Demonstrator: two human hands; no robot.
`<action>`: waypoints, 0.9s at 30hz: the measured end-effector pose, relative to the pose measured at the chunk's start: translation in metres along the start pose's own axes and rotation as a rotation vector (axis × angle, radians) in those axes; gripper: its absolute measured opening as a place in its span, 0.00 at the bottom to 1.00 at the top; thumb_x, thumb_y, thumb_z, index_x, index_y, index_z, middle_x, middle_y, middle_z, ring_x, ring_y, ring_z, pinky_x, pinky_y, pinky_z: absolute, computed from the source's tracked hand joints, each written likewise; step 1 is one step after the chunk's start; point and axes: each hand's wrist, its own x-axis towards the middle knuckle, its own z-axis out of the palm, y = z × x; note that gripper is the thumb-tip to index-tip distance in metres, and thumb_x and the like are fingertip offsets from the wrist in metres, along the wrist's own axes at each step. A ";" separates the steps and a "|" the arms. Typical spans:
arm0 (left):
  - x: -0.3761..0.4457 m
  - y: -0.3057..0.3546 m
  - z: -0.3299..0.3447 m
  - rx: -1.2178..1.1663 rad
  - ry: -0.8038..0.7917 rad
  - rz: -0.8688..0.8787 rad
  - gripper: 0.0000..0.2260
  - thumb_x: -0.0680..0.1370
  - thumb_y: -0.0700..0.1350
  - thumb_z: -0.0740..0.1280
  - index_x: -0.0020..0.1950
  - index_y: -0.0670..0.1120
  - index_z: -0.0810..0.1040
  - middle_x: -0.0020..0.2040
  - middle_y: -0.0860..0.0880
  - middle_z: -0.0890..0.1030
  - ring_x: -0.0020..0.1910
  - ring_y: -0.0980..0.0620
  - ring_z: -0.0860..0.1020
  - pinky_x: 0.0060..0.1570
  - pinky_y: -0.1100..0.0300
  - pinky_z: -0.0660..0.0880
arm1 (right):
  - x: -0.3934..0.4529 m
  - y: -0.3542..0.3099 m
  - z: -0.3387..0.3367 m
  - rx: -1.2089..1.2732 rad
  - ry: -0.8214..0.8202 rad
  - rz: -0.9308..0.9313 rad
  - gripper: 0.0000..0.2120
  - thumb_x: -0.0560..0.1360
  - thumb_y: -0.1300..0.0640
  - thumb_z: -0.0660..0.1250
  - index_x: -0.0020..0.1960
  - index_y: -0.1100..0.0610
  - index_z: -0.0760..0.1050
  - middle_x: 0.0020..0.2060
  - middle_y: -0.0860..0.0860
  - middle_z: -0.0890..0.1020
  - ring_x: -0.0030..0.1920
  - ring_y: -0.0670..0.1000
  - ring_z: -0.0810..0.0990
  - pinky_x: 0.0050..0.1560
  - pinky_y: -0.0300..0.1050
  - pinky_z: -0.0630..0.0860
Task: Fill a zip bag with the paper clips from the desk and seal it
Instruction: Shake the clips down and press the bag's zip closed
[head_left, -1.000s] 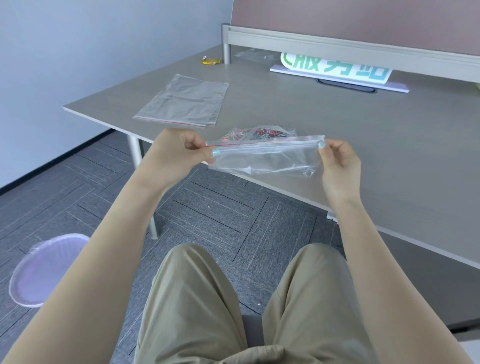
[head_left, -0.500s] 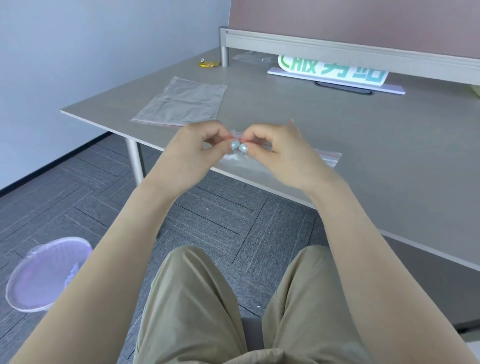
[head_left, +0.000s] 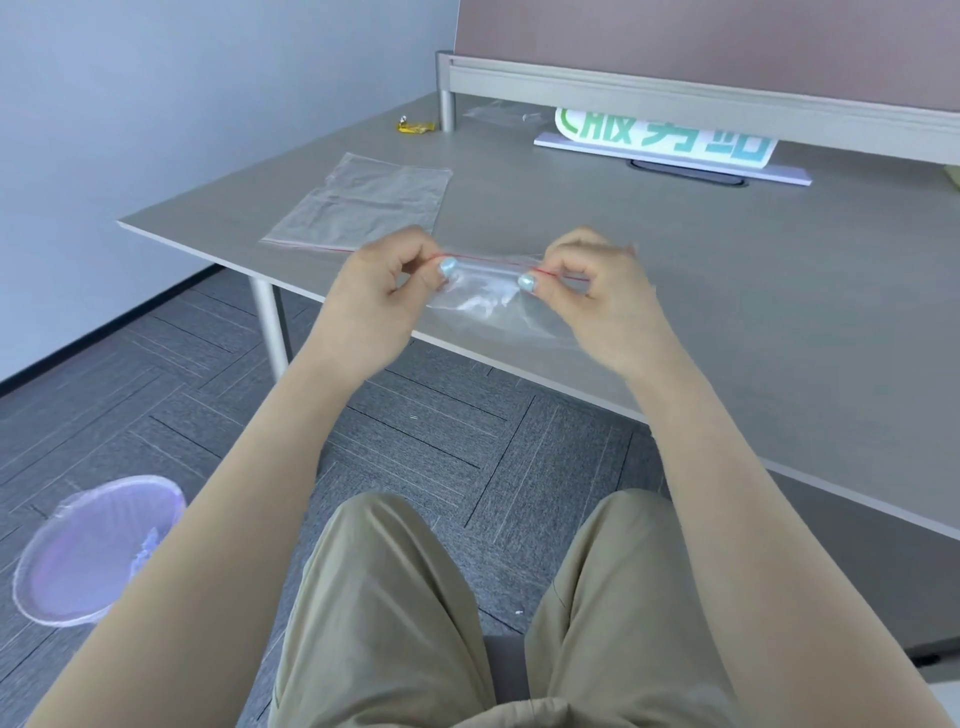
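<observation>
A clear zip bag (head_left: 485, 306) with a red zip line hangs over the near edge of the grey desk (head_left: 753, 291). My left hand (head_left: 387, 288) pinches the zip strip at its left part between thumb and forefinger. My right hand (head_left: 597, 291) pinches the same strip a short way to the right. The strip is stretched straight between the two thumbs. Paper clips do not show in this view; the hands and the bag's crumpled film hide whatever lies behind them.
A stack of empty clear zip bags (head_left: 363, 202) lies flat at the desk's left. A green-lettered sign (head_left: 665, 140) and a yellow wrapper (head_left: 414, 126) sit at the back by the partition. A lined bin (head_left: 98, 551) stands on the floor at lower left.
My right hand went from the bag's right end to the left thumb, then slid back right along the zip strip. The paper clips seen a second ago are out of sight.
</observation>
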 end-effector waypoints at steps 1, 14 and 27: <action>0.001 0.001 0.003 -0.030 0.009 -0.012 0.07 0.77 0.41 0.61 0.41 0.42 0.73 0.35 0.52 0.74 0.34 0.64 0.70 0.37 0.74 0.65 | -0.001 0.003 0.001 -0.045 0.029 0.029 0.06 0.71 0.47 0.66 0.41 0.49 0.78 0.47 0.38 0.75 0.56 0.49 0.73 0.69 0.70 0.47; 0.055 -0.010 0.014 -0.559 0.494 -0.489 0.13 0.77 0.44 0.55 0.32 0.49 0.66 0.21 0.55 0.77 0.36 0.46 0.75 0.32 0.62 0.68 | -0.009 0.047 0.014 0.354 -0.128 0.448 0.10 0.72 0.51 0.68 0.52 0.43 0.73 0.64 0.47 0.74 0.60 0.46 0.71 0.58 0.42 0.66; 0.066 -0.044 0.058 -0.229 0.027 -0.385 0.12 0.77 0.48 0.62 0.56 0.45 0.77 0.57 0.48 0.78 0.54 0.57 0.73 0.50 0.66 0.68 | 0.070 0.064 -0.003 0.358 0.278 0.489 0.07 0.73 0.53 0.62 0.43 0.58 0.70 0.34 0.48 0.78 0.29 0.38 0.73 0.29 0.28 0.67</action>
